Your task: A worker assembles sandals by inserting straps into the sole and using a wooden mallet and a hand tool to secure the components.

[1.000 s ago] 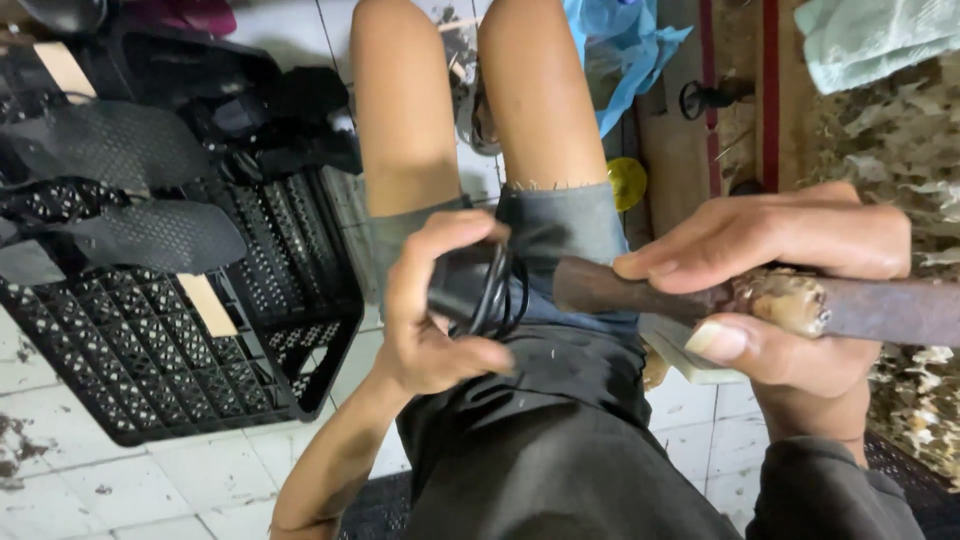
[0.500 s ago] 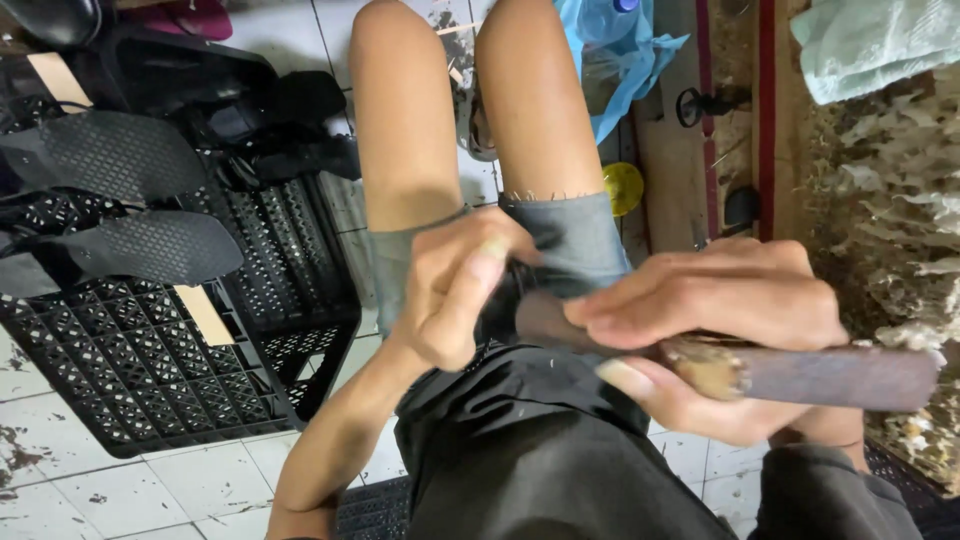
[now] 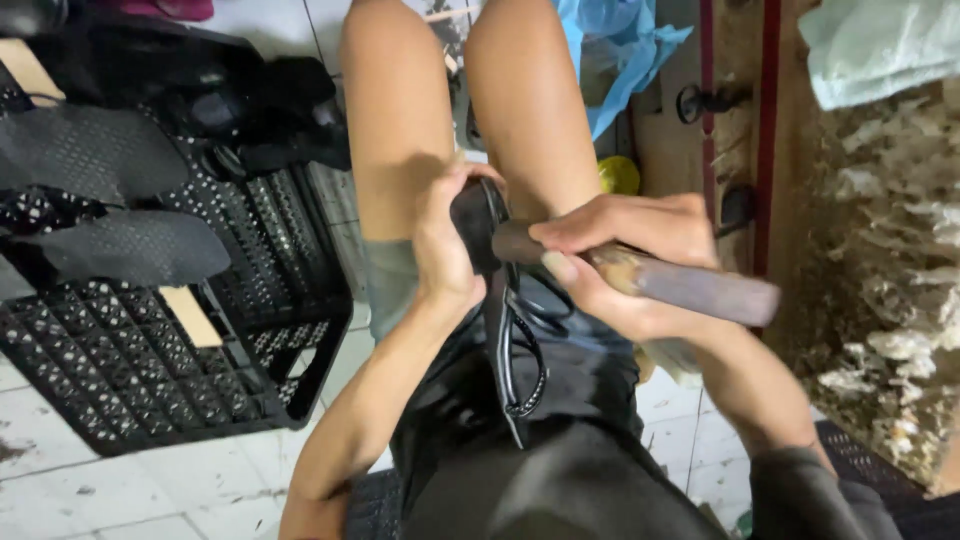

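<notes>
I sit with bare knees over a tiled floor. My left hand (image 3: 445,245) grips a black sandal (image 3: 500,300) held on edge over my lap, its thin straps hanging down toward my dark shorts. My right hand (image 3: 630,255) is closed around a thick dark wooden tool handle (image 3: 700,290), whose front end presses against the upper part of the sandal. The handle's far end sticks out to the right. The tool's working tip is hidden between sandal and fingers.
A black plastic crate (image 3: 150,370) stands at left with black sole pieces (image 3: 130,250) lying on it. A blue plastic bag (image 3: 620,50) lies beyond my knees, a yellow round object (image 3: 618,175) beside it. A glue-crusted wooden workbench (image 3: 880,260) fills the right.
Both hands with sandal and tool have shifted up, toward my knees. The sandal has turned more on edge, its straps now dangling, and the right hand has slid along the handle.
</notes>
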